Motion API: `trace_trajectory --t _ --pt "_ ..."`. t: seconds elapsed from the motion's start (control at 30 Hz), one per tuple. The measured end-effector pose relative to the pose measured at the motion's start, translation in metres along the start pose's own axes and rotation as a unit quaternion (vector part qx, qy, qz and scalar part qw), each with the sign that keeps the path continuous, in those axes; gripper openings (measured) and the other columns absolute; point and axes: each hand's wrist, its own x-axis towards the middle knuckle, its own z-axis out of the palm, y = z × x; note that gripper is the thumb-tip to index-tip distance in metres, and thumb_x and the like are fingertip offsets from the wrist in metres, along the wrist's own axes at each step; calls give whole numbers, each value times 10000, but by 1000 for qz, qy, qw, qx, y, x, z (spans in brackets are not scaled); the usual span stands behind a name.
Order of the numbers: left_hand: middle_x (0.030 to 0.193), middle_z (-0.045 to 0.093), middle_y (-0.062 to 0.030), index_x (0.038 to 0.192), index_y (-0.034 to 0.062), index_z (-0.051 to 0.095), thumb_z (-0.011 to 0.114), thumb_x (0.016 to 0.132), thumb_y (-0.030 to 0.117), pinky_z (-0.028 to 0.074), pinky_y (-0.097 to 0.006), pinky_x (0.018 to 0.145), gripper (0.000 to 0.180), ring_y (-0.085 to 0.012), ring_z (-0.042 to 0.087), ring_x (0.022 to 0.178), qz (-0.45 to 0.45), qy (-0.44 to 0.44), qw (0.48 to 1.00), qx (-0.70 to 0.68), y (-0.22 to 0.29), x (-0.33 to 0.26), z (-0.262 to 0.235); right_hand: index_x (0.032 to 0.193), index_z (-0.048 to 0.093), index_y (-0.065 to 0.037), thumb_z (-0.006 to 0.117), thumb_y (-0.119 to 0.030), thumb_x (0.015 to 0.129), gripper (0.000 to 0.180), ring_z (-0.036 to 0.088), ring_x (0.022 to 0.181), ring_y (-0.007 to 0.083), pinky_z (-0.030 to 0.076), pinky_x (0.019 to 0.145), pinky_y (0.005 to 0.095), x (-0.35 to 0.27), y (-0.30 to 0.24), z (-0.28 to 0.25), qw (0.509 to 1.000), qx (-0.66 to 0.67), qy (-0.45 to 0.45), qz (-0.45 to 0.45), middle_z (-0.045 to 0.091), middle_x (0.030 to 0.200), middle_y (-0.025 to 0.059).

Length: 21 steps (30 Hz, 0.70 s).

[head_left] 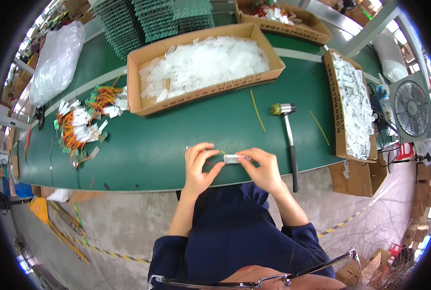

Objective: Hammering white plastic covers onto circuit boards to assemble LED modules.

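Observation:
Close to the table's front edge, my right hand point(264, 169) pinches a small white rectangular part point(231, 159) between thumb and fingers. Thin wires point(222, 152), yellowish and reddish, come off its left end. My left hand point(199, 166) is closed around these wires, with the thumb tip beside the part's end; its fingers partly hide them. To the right of my hands lies a mallet point(290, 140) with a black grip and a yellow and dark head. A heap of similar white parts with orange wires point(80, 123) spreads over the left of the table.
A long cardboard box point(206, 92) of translucent plastic pieces stands beyond my hands. Another box point(338, 106) of white parts and a fan point(411, 108) are at right. Green racks point(152, 19) stand at the back. Yellow strips point(257, 111) lie on the green table point(167, 140).

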Motion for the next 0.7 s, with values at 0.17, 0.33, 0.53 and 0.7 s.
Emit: trace_trajectory --t 0.17,0.33,0.53,0.7 --pt "1068 630 -114 968 30 670 656 803 -14 431 -317 772 171 -253 570 881 35 83 995 -31 0 0 0 1012 729 -21 720 -74 866 155 682 746 168 532 646 278 25 -20 -41 995 -41 78 -37 734 933 119" --pt "576 491 -94 600 2 496 423 674 -119 318 -274 456 160 -179 460 483 -11 111 982 -153 -16 -14 -4 1106 708 -19 664 -70 888 229 619 742 82 493 646 226 121 -41 -120 988 -72 133 -24 736 977 83" --pt "487 382 -65 549 28 422 417 646 -93 270 -308 421 156 -179 393 399 -56 92 982 -154 -6 -7 -6 992 745 -42 666 -250 895 242 646 614 131 507 604 296 307 3 -187 961 -148 213 -93 709 719 80" --pt "487 394 -65 543 37 444 431 650 -72 280 -319 416 153 -188 405 393 -103 74 982 -139 -8 -6 -11 987 743 -45 685 -284 866 274 683 628 218 534 637 343 431 43 -202 929 -123 319 -140 705 705 128"
